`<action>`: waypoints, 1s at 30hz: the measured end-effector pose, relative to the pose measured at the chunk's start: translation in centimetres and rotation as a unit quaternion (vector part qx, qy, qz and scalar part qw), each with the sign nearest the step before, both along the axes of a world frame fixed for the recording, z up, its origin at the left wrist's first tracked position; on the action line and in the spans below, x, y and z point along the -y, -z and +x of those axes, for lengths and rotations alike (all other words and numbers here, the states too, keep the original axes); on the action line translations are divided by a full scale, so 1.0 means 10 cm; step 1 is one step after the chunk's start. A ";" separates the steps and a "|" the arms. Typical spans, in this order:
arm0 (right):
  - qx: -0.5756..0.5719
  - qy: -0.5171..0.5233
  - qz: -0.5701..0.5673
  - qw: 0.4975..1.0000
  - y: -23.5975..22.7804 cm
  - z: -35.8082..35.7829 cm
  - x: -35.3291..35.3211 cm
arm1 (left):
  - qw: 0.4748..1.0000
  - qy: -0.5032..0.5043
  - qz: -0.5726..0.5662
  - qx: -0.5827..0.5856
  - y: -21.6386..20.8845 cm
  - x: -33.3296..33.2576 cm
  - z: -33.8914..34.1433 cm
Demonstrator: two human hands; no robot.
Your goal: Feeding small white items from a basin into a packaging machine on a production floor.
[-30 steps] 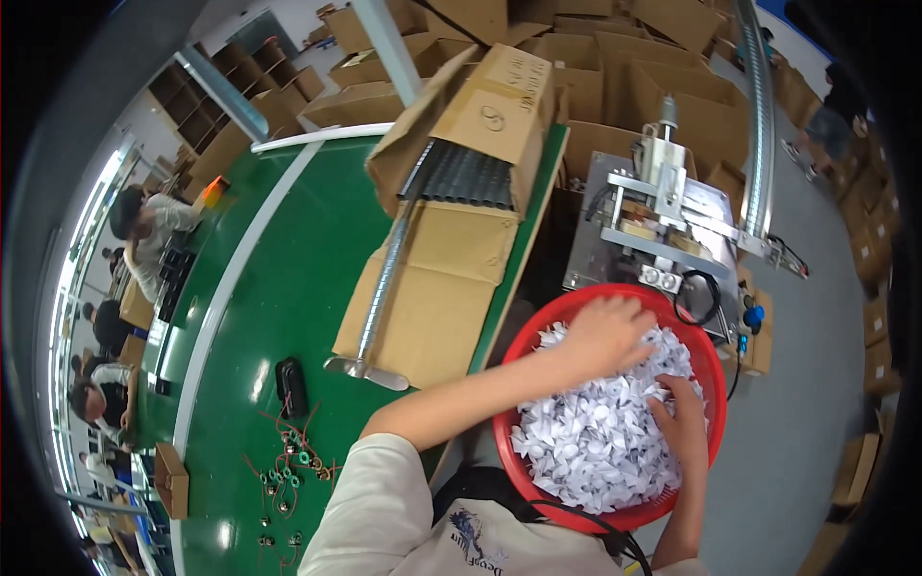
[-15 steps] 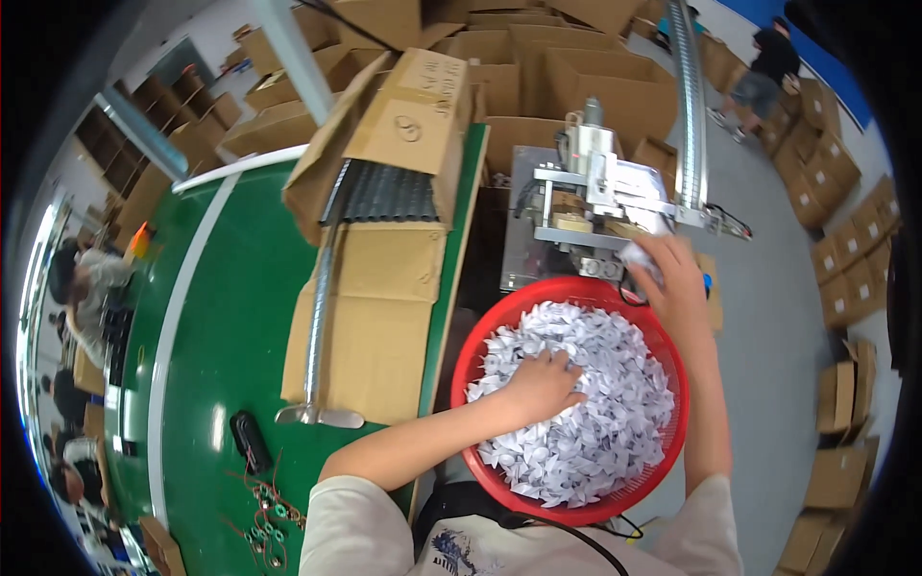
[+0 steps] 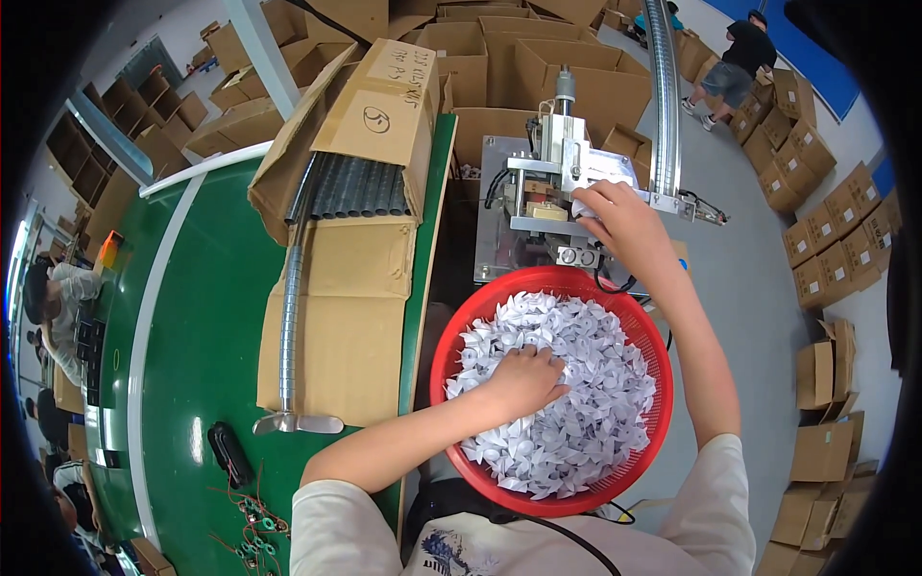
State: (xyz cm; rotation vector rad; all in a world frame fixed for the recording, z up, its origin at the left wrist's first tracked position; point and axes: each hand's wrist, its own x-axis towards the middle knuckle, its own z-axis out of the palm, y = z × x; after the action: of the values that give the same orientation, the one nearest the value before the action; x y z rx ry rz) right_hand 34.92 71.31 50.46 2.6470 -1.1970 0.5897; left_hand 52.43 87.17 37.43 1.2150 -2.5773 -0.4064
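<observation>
My left hand point(image 3: 523, 380) rests on a heap of small white star-shaped pieces point(image 3: 595, 403) with pointed petals. Its fingers are bent and a little apart, their tips partly sunk among the pieces; the thumb stands away from them. A round red plastic basket point(image 3: 448, 331) in front of my body holds the heap. My right hand point(image 3: 622, 219) is up at the front of a small metal press-like machine point(image 3: 557, 144), pinching a white piece point(image 3: 580, 207) between thumb and fingers. That piece is partly hidden by the fingers.
Left stands a green table point(image 3: 192, 384) with an opened carton point(image 3: 379, 125) of dark metal tubes, a long metal rod point(image 3: 290, 326), a black case point(image 3: 229, 453) and wired parts point(image 3: 257, 533). A spiral metal column point(image 3: 663, 96) rises beside the machine. Stacked cartons point(image 3: 816, 230) line the right.
My right hand has moved forward and left with the white piece, from above the basket's far rim to the machine's front. My left hand stays on the heap. The view has shifted slightly.
</observation>
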 end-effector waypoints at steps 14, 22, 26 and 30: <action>0.095 -0.031 0.107 0.989 0.00 -0.01 0.01 | 1.000 -0.002 0.001 -0.009 0.01 0.01 -0.01; 0.151 -0.031 0.102 0.983 0.08 -0.08 0.05 | 1.000 -0.004 0.003 -0.009 0.02 0.00 -0.01; 0.187 -0.017 0.109 0.976 0.09 -0.16 0.04 | 1.000 -0.005 -0.003 -0.011 0.01 0.00 -0.01; 0.225 -0.013 0.077 0.971 0.18 -0.26 -0.02 | 1.000 -0.003 0.020 0.002 0.02 0.02 -0.01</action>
State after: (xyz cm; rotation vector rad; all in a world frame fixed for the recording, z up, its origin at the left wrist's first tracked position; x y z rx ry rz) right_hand 32.32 71.52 48.70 2.7452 -1.3676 1.1968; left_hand 52.33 87.02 37.20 1.2383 -2.5802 -0.4562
